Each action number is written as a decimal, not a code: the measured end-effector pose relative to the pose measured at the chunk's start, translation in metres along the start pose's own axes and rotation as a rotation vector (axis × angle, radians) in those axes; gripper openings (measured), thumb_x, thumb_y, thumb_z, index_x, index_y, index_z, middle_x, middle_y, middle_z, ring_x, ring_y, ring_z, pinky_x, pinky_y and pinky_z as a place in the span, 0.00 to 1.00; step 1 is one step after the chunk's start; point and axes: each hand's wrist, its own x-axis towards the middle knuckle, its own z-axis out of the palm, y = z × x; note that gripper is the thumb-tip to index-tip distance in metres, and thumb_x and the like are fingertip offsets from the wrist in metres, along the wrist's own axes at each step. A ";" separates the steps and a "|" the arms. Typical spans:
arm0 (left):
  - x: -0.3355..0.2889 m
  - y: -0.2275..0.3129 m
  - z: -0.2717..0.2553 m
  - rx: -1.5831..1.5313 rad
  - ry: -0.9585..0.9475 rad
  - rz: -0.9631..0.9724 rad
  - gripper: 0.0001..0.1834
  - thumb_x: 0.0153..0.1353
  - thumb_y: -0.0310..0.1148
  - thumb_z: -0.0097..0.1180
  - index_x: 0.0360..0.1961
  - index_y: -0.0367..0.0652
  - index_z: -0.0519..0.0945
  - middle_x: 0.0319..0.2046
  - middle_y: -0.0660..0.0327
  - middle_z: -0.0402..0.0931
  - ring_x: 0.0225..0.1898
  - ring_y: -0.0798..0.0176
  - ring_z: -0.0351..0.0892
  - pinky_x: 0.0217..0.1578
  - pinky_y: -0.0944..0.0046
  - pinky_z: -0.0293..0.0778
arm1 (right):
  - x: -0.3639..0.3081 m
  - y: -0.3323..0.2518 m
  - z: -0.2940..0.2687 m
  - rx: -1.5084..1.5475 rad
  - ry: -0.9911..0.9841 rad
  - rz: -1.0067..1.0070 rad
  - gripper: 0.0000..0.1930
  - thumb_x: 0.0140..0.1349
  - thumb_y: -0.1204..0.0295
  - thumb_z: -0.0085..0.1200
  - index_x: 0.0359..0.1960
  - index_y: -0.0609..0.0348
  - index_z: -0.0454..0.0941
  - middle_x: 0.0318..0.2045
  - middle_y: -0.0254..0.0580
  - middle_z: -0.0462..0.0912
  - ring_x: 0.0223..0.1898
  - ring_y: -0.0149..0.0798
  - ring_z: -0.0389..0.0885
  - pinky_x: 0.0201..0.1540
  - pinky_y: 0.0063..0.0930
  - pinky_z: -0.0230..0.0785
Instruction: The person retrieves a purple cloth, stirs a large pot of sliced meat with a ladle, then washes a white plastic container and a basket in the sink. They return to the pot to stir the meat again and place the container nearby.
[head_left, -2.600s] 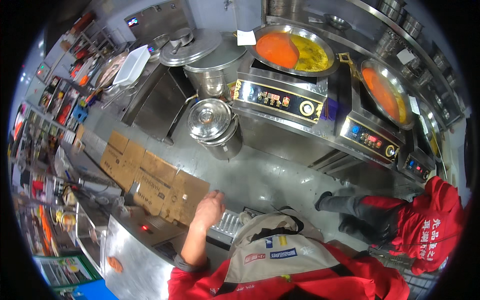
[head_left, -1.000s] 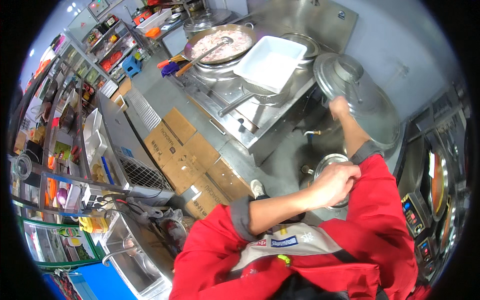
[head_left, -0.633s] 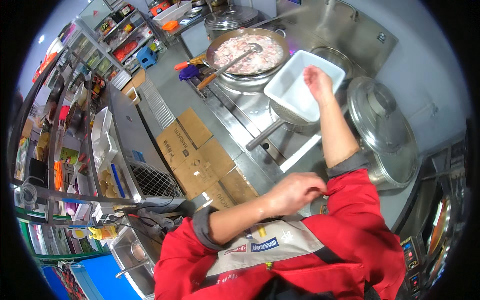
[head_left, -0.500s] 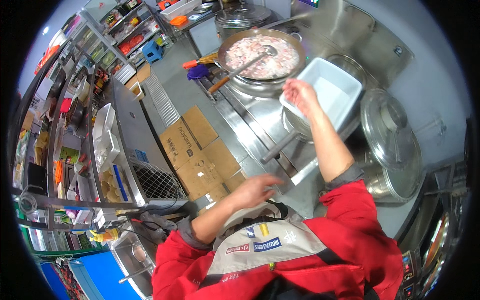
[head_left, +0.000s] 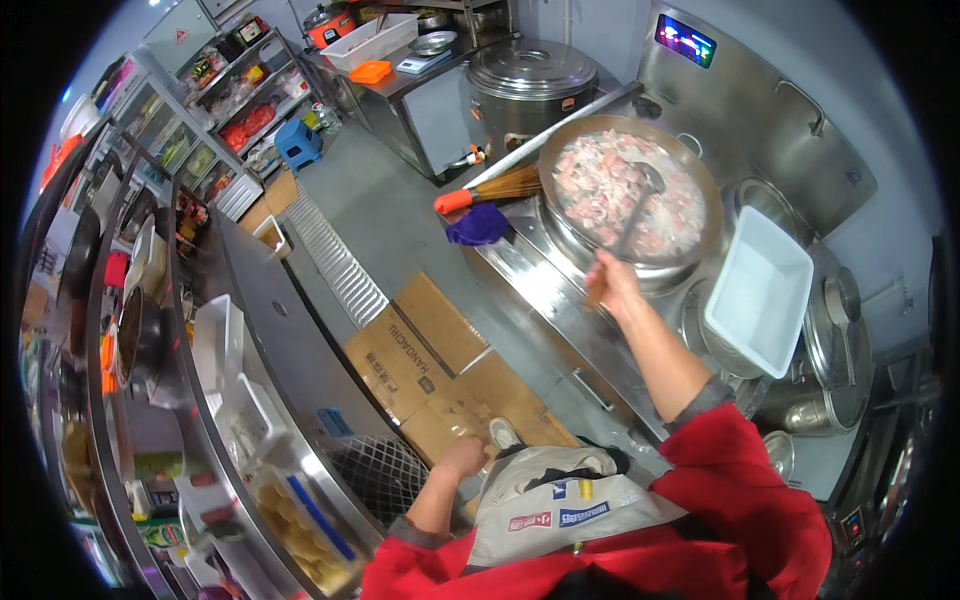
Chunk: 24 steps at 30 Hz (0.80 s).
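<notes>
My right hand [head_left: 615,283] is closed round the wooden handle of a ladle [head_left: 634,215]. The ladle's metal bowl rests in pale, cut-up raw meat [head_left: 600,185] and whitish liquid, which fill a wide wok [head_left: 712,225]. The wok sits on a round metal burner ring on the steel stove. Low by my apron, over the cardboard, my left hand [head_left: 463,458] hangs with its fingers curled in, and nothing shows in it. An empty white rectangular tub [head_left: 757,290] stands to the right of the wok, on top of pots.
Beside the wok lie a bristle brush [head_left: 500,187] with an orange end and a purple cloth [head_left: 478,226]. A large lidded pot [head_left: 530,85] stands behind. Flattened cardboard [head_left: 430,350] covers the floor. A steel counter [head_left: 300,340] with shelves runs along the left. Lidded pots [head_left: 835,350] are at right.
My right hand has left the white tub's edge and taken hold of the ladle's handle. My left hand has dropped lower and its fingers have curled. The view has shifted toward the left.
</notes>
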 end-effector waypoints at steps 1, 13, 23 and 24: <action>0.011 -0.012 -0.026 0.004 0.044 0.045 0.21 0.58 0.38 0.59 0.53 0.43 0.82 0.46 0.45 0.82 0.48 0.42 0.81 0.48 0.49 0.77 | -0.003 -0.009 0.003 -0.046 0.078 -0.124 0.08 0.65 0.74 0.55 0.28 0.60 0.72 0.18 0.38 0.73 0.16 0.36 0.72 0.18 0.34 0.70; 0.150 -0.050 -0.260 0.193 0.099 0.363 0.19 0.59 0.33 0.55 0.51 0.41 0.81 0.49 0.46 0.81 0.53 0.42 0.79 0.54 0.48 0.75 | -0.073 -0.103 -0.089 -0.967 0.320 -0.442 0.23 0.63 0.74 0.52 0.59 0.72 0.67 0.30 0.51 0.80 0.30 0.47 0.83 0.34 0.44 0.78; 0.186 -0.162 -0.334 0.275 -0.069 0.337 0.21 0.58 0.37 0.59 0.52 0.42 0.81 0.47 0.48 0.82 0.52 0.44 0.80 0.53 0.51 0.76 | -0.043 -0.106 -0.118 -1.863 0.760 -0.336 0.23 0.64 0.72 0.50 0.58 0.74 0.64 0.33 0.69 0.82 0.35 0.67 0.83 0.40 0.56 0.76; 0.190 -0.172 -0.338 0.251 -0.082 0.355 0.21 0.58 0.38 0.59 0.52 0.43 0.81 0.48 0.48 0.82 0.52 0.44 0.80 0.53 0.51 0.76 | -0.048 -0.100 -0.112 -1.858 0.781 -0.287 0.22 0.64 0.72 0.50 0.57 0.73 0.65 0.32 0.68 0.83 0.35 0.67 0.83 0.40 0.56 0.76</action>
